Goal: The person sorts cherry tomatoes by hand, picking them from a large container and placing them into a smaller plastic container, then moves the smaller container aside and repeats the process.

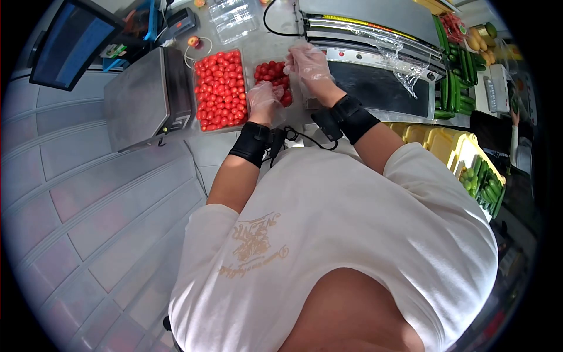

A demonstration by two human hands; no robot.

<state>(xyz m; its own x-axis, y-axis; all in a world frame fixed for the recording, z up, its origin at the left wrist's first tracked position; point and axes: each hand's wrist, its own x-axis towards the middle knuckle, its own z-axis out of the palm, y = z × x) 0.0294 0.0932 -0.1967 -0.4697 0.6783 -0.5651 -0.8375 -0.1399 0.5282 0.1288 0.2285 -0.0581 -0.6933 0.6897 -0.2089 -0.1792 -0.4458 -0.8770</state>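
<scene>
The small tomato tray (271, 71) lay just ahead of the left hand (263, 101), grip curled on its near rim (right hand (308, 63) spread alongside).

Your worktop (205, 149) is a grey metal counter. At your left sits a flat steel scale (143, 97). Just beside it lies a large tray of cherry tomatoes (220, 89), filled edge to edge. A smaller tray of tomatoes (271, 71) lies close on its right; you cannot tell whether the two touch. Farther back you have clear plastic punnets (234, 20), one loose fruit (193, 41) near the scale's far corner, and a black cable (265, 23). At your right stands the wrapping machine (375, 88), its black plate towards you.
</scene>
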